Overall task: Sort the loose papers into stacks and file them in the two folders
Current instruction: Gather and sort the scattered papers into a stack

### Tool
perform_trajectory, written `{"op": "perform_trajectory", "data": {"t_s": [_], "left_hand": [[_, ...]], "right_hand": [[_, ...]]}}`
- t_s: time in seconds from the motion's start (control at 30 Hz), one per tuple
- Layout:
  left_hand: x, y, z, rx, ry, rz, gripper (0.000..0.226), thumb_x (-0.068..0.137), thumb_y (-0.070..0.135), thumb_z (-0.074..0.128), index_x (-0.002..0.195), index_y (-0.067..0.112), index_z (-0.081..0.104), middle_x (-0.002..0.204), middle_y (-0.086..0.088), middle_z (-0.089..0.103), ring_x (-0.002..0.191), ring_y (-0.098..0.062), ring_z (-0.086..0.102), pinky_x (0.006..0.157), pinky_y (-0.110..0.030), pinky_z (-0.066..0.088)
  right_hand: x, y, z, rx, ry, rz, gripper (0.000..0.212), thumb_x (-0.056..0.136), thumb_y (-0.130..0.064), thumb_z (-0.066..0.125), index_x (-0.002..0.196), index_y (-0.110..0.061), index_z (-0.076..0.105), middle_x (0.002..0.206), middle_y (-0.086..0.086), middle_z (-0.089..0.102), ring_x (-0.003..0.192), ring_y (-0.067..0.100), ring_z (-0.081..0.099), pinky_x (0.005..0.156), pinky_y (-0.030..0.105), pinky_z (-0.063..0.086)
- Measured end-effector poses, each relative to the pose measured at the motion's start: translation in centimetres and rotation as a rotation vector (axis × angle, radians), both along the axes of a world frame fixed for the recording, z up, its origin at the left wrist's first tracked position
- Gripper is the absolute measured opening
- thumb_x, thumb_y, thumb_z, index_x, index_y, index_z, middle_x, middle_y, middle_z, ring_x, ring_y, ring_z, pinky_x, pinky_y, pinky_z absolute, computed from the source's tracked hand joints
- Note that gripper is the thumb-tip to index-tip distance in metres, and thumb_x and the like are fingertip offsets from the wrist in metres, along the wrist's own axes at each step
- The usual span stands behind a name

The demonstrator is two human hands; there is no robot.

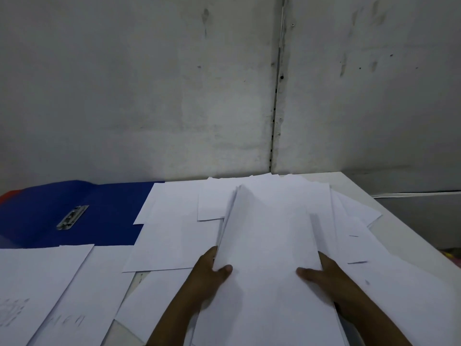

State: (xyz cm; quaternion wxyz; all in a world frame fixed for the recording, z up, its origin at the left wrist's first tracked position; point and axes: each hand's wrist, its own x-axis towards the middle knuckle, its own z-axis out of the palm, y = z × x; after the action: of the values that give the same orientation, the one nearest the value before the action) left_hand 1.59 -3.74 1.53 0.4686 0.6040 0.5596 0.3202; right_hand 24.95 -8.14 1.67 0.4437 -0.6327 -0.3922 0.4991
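Both hands, left hand (212, 270) and right hand (324, 273), grip a blank paper stack (269, 240); nearby writing unreadable.

You're at a plain office-type desk — a paperwork spot rather than a kitchen or workshop. A white table (354, 178) runs up against a bare, scuffed grey wall (149, 96) made of panels with a screwed seam (275, 108). White sheets (174, 233) lie spread all around your fingers, and beyond your left fingertips, further left, an open blue folder (104, 216) shows its metal clip (72, 217) — filing gear, nothing domestic.
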Motion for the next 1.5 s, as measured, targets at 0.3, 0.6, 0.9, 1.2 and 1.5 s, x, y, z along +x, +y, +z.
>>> {"op": "perform_trajectory", "data": {"t_s": [0.3,0.6,0.9,1.2,1.5], "left_hand": [[-0.2,5.3,-0.3,0.269,0.580,0.113,0.028,0.095,0.019,0.041,0.117,0.017,0.057,0.119,-0.006,0.058,0.105,-0.021,0.055,0.089,-0.029,0.044],[-2.4,10.0,-2.1,0.558,1.308,0.022,0.036,0.050,0.010,0.075,0.084,0.023,0.077,0.118,-0.018,0.065,0.098,-0.033,0.068,0.067,-0.047,0.056],[-2.2,10.6,-0.9,0.799,1.205,-0.009,0.025,0.062,0.018,0.081,0.084,0.009,0.074,0.097,-0.008,0.073,0.105,-0.015,0.066,0.099,-0.047,0.041],[-1.3,4.8,-0.2,0.817,0.550,0.028,0.027,0.078,0.018,0.071,0.102,0.018,0.059,0.072,-0.002,0.071,0.059,-0.017,0.066,0.057,-0.021,0.050],[4.9,-0.3,-1.9,0.770,0.314,-0.168,0.014,0.083,0.040,0.048,0.086,0.029,0.055,0.075,0.012,0.066,0.072,-0.004,0.057,0.062,-0.010,0.037]], "right_hand": [[1.1,0.1,-0.3,0.179,0.011,-0.270,0.042,0.087,0.007,0.053,0.128,-0.002,0.047,0.116,0.014,0.057,0.091,0.025,0.053,0.086,0.032,0.042],[0.8,0.4,-1.7,0.200,-0.184,-0.384,0.042,0.089,0.001,0.052,0.130,-0.003,0.043,0.123,0.017,0.054,0.099,0.021,0.046,0.096,0.036,0.036],[0.7,0.7,-2.0,0.148,-0.185,-0.430,0.040,0.089,-0.002,0.052,0.128,-0.005,0.045,0.119,0.015,0.056,0.102,0.027,0.051,0.099,0.040,0.039],[0.5,0.6,-1.5,0.132,-0.149,-0.426,0.039,0.089,0.000,0.052,0.127,-0.004,0.045,0.116,0.015,0.055,0.097,0.023,0.048,0.093,0.035,0.038],[0.8,0.7,-0.7,0.088,-0.107,-0.331,0.045,0.089,0.000,0.053,0.133,-0.004,0.041,0.118,0.012,0.053,0.096,0.021,0.047,0.088,0.030,0.038]]}}
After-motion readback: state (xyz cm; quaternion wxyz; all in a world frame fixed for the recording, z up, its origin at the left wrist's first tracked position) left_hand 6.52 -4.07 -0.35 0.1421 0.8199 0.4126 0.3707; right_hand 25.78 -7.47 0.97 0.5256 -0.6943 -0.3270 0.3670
